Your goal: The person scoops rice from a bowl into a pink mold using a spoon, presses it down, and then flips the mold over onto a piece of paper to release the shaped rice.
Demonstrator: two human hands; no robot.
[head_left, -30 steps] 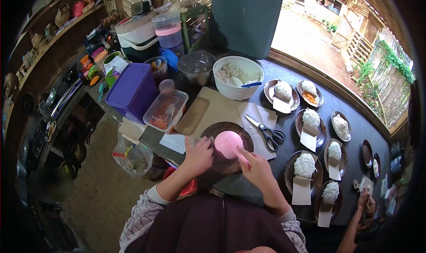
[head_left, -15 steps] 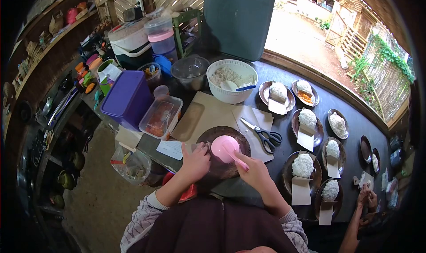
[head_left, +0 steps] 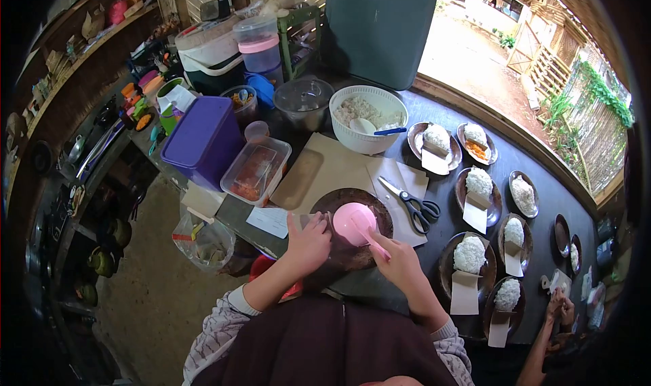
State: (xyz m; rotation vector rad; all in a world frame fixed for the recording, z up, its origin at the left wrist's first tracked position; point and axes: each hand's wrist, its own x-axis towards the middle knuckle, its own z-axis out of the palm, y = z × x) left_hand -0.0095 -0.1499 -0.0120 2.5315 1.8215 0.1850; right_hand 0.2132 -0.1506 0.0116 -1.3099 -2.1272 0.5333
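A pink bowl-shaped scoop [head_left: 354,222] lies upside down on a dark round plate [head_left: 374,201] at the near edge of the black table. My right hand [head_left: 398,262] grips the scoop's pink handle from the right. My left hand [head_left: 308,241] rests on the plate's left rim, fingers curled against it. A white bowl of cooked rice [head_left: 367,118] with a spoon in it stands behind the plate. Black-handled scissors [head_left: 415,205] lie on brown paper just right of the plate.
Several dark plates with moulded rice mounds and paper slips, such as one [head_left: 468,258], fill the right side. A purple box [head_left: 202,140], a clear lidded tub [head_left: 255,169] and a glass-lidded pot [head_left: 302,101] stand left and behind. Another person's hand [head_left: 560,305] is at the lower right.
Both hands stay on the plate and the pink scoop; they show hardly any movement. The view has shifted slightly.
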